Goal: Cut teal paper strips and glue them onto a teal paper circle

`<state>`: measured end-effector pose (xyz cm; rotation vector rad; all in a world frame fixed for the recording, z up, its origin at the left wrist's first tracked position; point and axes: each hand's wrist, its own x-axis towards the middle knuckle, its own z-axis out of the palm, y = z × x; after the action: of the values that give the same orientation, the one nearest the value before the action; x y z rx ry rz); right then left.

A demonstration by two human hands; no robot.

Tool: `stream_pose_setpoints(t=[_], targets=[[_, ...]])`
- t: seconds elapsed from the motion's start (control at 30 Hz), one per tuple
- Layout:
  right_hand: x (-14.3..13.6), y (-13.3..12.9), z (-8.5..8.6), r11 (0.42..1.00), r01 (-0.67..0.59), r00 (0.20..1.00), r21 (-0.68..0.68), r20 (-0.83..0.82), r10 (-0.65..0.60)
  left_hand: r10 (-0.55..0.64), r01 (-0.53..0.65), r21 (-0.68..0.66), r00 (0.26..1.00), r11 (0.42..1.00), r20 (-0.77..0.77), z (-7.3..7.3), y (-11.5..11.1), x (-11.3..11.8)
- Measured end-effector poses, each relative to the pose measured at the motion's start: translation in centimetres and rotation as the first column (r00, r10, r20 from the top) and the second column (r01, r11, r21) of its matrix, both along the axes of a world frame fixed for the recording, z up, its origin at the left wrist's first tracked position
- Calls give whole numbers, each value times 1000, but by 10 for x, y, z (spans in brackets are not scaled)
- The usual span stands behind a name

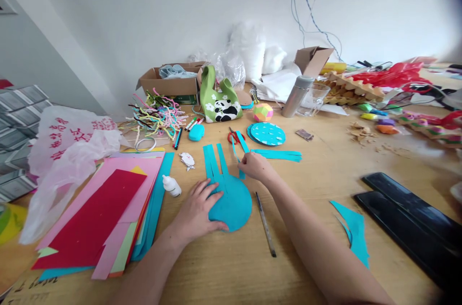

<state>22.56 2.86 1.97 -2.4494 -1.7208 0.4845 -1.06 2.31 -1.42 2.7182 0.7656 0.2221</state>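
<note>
A round blue paper piece [236, 204] lies in the middle of the table, with blue strips [212, 163] reaching away from its upper left edge. My left hand [200, 206] rests on the left of the round piece, fingers spread and flat. Beyond its upper right edge, my right hand [254, 166] pinches a narrow blue strip [234, 147]. Red-handled scissors [236, 138] lie just past that hand, partly covered by paper. More blue strips [281, 154] lie to the right. A pen [266, 225] lies right of the round piece, and a white glue bottle [172, 186] is on the left.
Stacked coloured paper [94, 218] and a plastic bag [72, 141] are at left. A green panda bag [221, 98], blue ovals [267, 134] and a metal flask [296, 97] stand or lie farther back. Two black devices [400, 233] and a blue scrap [355, 230] lie at right.
</note>
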Motion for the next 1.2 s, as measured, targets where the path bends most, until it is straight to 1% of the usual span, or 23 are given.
stream_pose_setpoints(t=[0.1, 0.2, 0.4, 0.63, 0.77, 0.87, 1.03, 1.2], targets=[[-7, -2, 3, 998, -60, 997, -10, -41, 59, -2, 2, 6, 1000, 1000, 12, -1, 0, 0], [-12, -3, 0, 995, -98, 992, -32, -77, 96, -2, 2, 10, 1000, 1000, 17, -2, 0, -1], [-11, -3, -7, 991, -114, 988, -67, -111, 106, -6, 6, 18, 1000, 1000, 1, -1, 0, -1], [-10, -4, -3, 984, -128, 976, -122, -192, 103, -4, 4, 4, 1000, 1000, 5, -1, 0, -1], [-10, -3, -5, 980, -146, 965, -134, -239, 111, -4, 3, 8, 1000, 1000, 27, -4, 1, -2], [-9, -3, -8, 980, -150, 964, -133, -241, 115, -3, 2, 14, 999, 1000, 34, -6, 2, -3], [-8, -3, -10, 981, -166, 970, -105, -196, 143, -12, 11, 20, 1000, 1000, 28, -7, 6, -4], [-9, -2, -12, 971, -225, 961, -80, -179, 208, -23, 22, 14, 999, 1000, 27, -6, 8, -6]])
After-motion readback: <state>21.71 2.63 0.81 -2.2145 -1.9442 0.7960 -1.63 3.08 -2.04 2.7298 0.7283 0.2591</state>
